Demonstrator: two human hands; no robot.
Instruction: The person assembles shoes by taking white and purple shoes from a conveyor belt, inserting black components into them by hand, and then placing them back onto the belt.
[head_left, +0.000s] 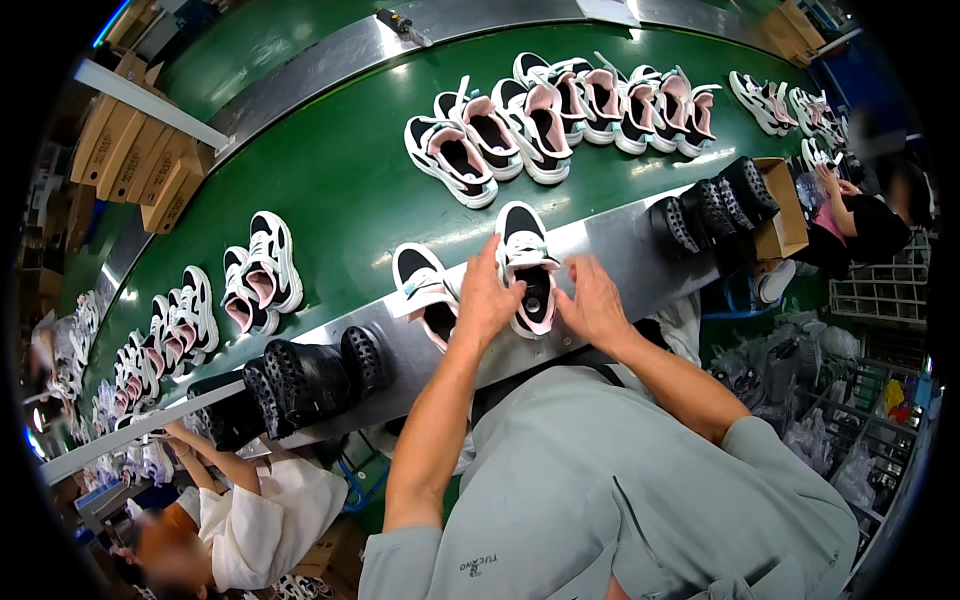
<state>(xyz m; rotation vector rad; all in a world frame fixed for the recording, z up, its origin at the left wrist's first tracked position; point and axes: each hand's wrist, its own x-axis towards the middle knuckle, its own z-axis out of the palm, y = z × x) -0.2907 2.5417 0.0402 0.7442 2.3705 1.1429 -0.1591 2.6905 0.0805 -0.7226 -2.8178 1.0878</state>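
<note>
A white and black sneaker [521,228] with a pink lining lies between my hands, toe pointing away, across the green belt's near edge and the metal ledge. My left hand [486,298] is along its left side, fingers stretched out and thumb at the collar of the opening. On the other side, my right hand [597,305] is open, its fingers apart and slightly blurred, close to the shoe's heel. I cannot tell whether it touches. A dark round spot shows inside the shoe. Left of my left hand lies a matching sneaker [418,268], its heel part partly behind my wrist.
Several matching sneakers [545,130] stand in a row on the green belt [340,190], and more [270,262] stand to the left. Black shoe lasts [300,380] and others [700,215] line the metal ledge [640,255]. People work at both sides, one in a white top [265,515].
</note>
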